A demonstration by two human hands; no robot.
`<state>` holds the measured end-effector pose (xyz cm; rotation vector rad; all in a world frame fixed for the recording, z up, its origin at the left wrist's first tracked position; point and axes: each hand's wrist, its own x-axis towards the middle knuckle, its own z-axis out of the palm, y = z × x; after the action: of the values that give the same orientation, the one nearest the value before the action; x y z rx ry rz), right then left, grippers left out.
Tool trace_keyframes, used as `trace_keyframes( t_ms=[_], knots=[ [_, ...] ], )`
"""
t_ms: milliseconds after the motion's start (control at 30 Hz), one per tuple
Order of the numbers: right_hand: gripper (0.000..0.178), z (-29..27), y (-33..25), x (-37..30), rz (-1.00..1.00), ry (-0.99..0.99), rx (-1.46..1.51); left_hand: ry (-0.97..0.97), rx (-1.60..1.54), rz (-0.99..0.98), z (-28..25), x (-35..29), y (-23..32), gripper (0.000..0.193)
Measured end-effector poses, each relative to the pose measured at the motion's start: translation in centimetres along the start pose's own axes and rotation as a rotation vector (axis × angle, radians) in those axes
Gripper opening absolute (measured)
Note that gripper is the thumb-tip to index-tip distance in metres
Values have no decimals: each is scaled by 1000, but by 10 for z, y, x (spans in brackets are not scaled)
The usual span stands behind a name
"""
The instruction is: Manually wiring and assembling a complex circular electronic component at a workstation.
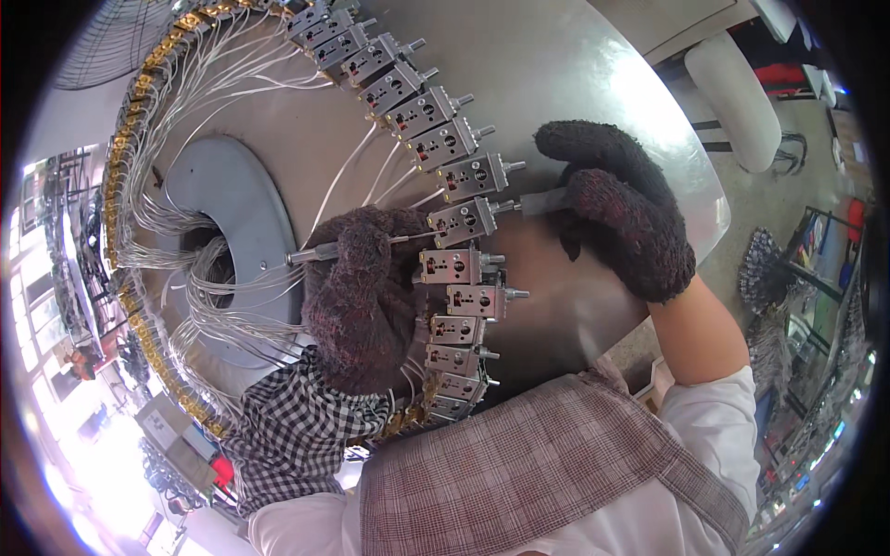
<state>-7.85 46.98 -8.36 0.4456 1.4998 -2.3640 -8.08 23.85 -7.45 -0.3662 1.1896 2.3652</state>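
My left hand (357, 287), in a dark knitted glove, is closed around a slim screwdriver (320, 252). Its thin shaft reaches right to a small silver metal box (462, 222) with a round post on its outer side. On that post sits the end of a grey-handled tool (545, 202), its far part hidden in my right hand (630, 208), also gloved and closed on it. Similar boxes (450, 267) stand in a curved row above and below. White wires (348, 171) run inward from several of them.
The row belongs to a ring of brass-coloured fittings (120, 176) around a shiny metal table (556, 74). Bundled white wires (195, 222) enter an opening in a grey round hub (264, 185). A fan guard (116, 42) is at upper left, a pale padded seat (737, 102) at upper right.
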Motion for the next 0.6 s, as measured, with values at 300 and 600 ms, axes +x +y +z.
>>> trace_keyframes(
  t_ms=[300, 600],
  knots=[
    [38, -4, 11, 11, -178, -170, -58, -109, -307, -143, 0, -2, 4, 53],
    [35, 4, 5, 17, -41, -105, -5, -24, -99, -62, -2, 1, 5, 36]
  ],
)
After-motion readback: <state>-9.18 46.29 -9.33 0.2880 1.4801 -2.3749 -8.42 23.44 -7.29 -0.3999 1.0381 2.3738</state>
